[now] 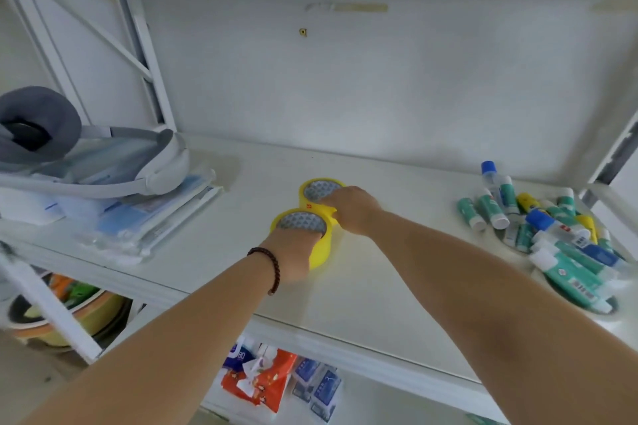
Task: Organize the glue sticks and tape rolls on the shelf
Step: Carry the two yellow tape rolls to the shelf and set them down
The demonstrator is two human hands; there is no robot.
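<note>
Two yellow tape rolls stand side by side in the middle of the white shelf (379, 286). My left hand (293, 252) grips the near tape roll (322, 254), fingers reaching into its core. My right hand (348, 209) rests on the far tape roll (312, 202), fingers over its top and right side. A heap of green, blue and yellow glue sticks (552, 235) lies at the shelf's right end, partly in a round dish.
A white and grey headset (86, 152) sits on plastic-wrapped packets (145, 217) at the shelf's left end. Below the shelf are tissue packs (262, 379) and a bowl (62, 314). The shelf's back wall and upright posts enclose the space.
</note>
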